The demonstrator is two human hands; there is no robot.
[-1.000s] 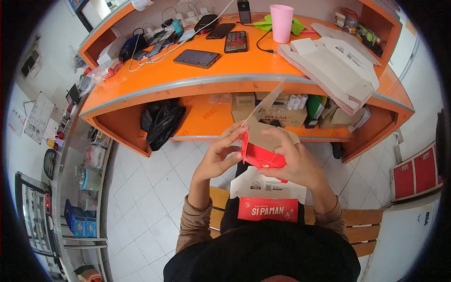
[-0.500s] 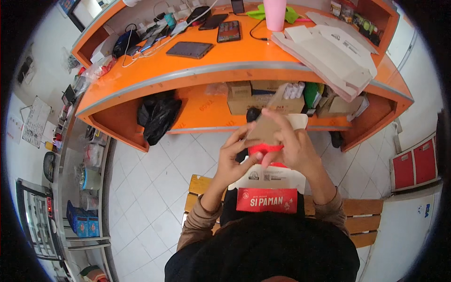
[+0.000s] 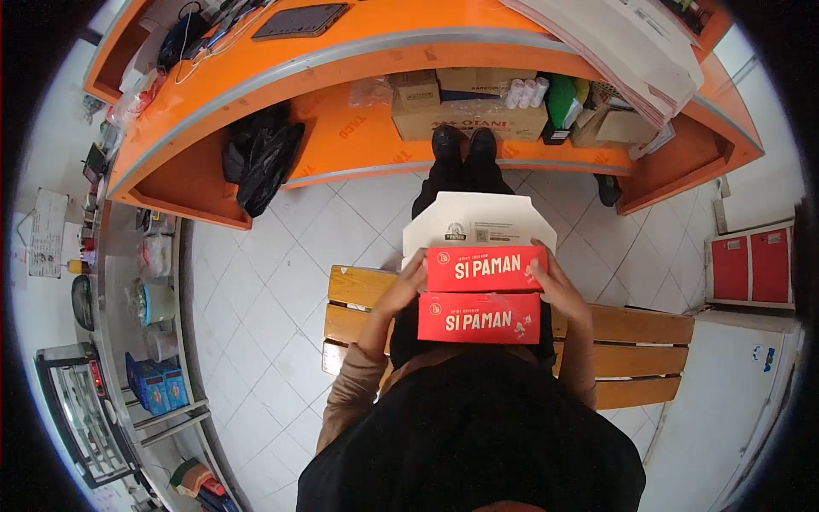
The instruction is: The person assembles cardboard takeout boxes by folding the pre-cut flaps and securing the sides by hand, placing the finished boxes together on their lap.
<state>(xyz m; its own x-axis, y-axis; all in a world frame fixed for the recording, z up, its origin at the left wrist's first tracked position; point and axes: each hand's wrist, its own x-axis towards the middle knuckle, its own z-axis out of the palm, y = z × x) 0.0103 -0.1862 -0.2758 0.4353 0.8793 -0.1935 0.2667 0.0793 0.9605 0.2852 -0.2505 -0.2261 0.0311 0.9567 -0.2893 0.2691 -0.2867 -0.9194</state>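
Two red boxes sit on my lap, one behind the other, and I have the far box [image 3: 486, 268] pinched between both hands. My left hand [image 3: 401, 290] presses its left end with the fingers laid flat against the side; my right hand [image 3: 559, 286] does the same at the right end, fingers curled over the top corner. Both hands are closed on that box, neither one loose.

The near box [image 3: 479, 317] lies touching it, just toward my body, with no hand on it. Behind the far box its white lid flap [image 3: 478, 224] stands open and tilts away from me, toward the orange counter [image 3: 341, 60].

I judge this to be thin folded card: light, a bit springy, easy to dent if I squeeze the middle of a wall. So the ends are the place to hold it, near the folded corners where the card is stiffest (the glossy print looks a touch slippery, too). The flap is the weak part; I reckon it creases if I grab it carelessly. I sit on a wooden bench [image 3: 631, 328] over the white tiled floor [image 3: 281, 282].
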